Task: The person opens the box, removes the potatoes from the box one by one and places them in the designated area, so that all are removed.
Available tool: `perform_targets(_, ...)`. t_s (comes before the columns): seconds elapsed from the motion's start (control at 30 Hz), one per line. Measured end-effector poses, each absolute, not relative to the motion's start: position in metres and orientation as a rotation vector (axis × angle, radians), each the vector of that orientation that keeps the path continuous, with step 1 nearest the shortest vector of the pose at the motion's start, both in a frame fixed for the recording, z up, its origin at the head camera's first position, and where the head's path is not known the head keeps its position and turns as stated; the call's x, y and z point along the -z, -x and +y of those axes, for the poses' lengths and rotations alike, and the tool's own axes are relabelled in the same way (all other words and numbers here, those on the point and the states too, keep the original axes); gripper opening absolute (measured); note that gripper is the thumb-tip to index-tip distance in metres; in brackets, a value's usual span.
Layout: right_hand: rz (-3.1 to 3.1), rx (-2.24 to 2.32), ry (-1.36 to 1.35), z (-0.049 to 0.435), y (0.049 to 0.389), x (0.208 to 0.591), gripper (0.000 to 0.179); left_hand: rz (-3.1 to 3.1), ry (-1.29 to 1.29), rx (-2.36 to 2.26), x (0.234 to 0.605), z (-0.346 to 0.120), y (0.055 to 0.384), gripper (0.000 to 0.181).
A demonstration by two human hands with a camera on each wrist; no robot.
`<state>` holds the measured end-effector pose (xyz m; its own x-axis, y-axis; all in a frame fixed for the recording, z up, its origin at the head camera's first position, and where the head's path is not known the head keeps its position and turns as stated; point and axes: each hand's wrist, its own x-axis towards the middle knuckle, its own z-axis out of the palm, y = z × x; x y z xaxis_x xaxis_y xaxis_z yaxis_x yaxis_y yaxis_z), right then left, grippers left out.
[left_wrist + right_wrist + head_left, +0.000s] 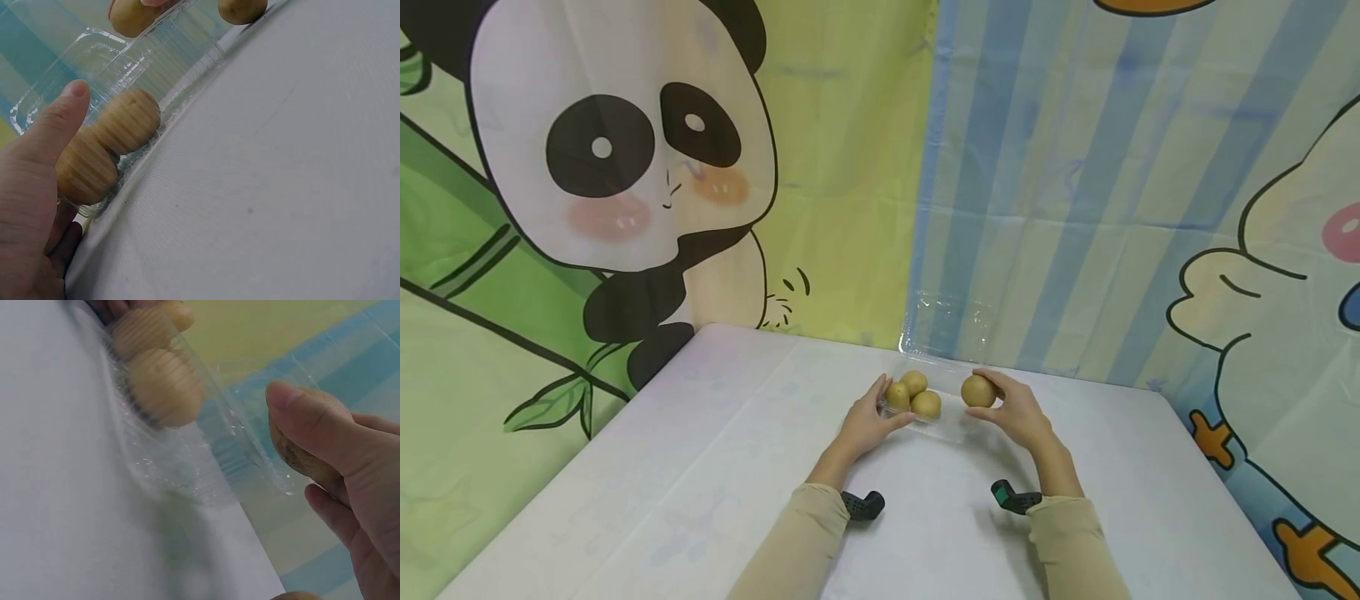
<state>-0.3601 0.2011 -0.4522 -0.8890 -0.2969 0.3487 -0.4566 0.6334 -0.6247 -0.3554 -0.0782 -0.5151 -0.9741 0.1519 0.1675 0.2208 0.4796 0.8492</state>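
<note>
A clear plastic container (pixel 951 429) stands on the table, with three potatoes (pixel 927 405) at its left end. Its left end is held by my left hand (pixel 863 427), the thumb (pixel 65 119) lying along the near side. Over the container's right part, my right hand (pixel 1018 414) pinches another potato (pixel 978 391) between thumb and fingers. In the right wrist view this held potato (pixel 306 440) is above the container's rim and shows a dark, rough patch. One more potato (pixel 242 9) lies on the table beyond the container's right end, hidden in the head view.
The container's raised clear lid (pixel 951 325) leans up at the back, near the striped curtain (pixel 1045 208). A white cloth (pixel 700 467) covers the table. Dark wrist cameras (pixel 863 505) sit at both sleeves. A panda-printed curtain (pixel 842 208) hangs behind.
</note>
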Motion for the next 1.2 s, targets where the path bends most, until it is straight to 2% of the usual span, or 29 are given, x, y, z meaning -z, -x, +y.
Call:
perform_targets(0.47,-2.655,-1.155,-0.399,0.255,0.354,0.442,0.076,-2.641,0.342,1.523,0.517,-0.080,0.356,0.107)
perform_targets(0.9,-2.709,-1.120,-0.269,0.300,0.345,0.450,0.081,-2.626,0.340,1.539,0.519,-0.079,0.357,0.104)
perform_targets(1.2,-2.756,-1.120,-0.199,0.321,0.341,0.460,0.077,-2.634,0.356,1.514,0.517,-0.079,0.355,0.105)
